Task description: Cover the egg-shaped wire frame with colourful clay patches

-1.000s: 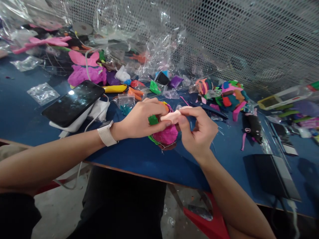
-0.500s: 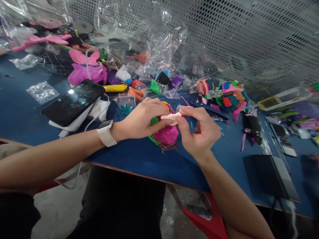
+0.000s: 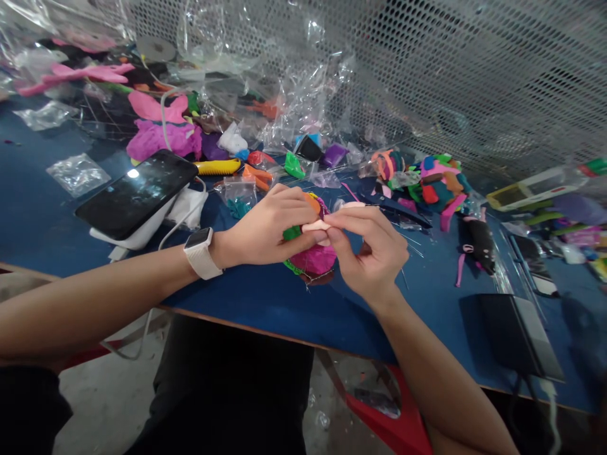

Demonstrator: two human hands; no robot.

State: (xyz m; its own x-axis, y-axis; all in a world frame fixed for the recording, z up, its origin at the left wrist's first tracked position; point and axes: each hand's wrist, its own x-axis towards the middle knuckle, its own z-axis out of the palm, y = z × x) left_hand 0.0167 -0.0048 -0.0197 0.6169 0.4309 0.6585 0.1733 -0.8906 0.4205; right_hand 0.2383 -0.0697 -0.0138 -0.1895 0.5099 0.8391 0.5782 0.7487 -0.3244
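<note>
The right hand (image 3: 372, 249) has moved left, closer to the left hand (image 3: 265, 227), so less of the pale clay (image 3: 316, 225) shows between them. Each grip is narrow, pinching this clay at the frame's centre, just above the pink ball (image 3: 313, 259).

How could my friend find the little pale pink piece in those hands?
Find the blue table, then the left hand and right hand close together above it. They pinch the pale pink piece between them. It's much paler than the bright pink lump showing just below.
</note>
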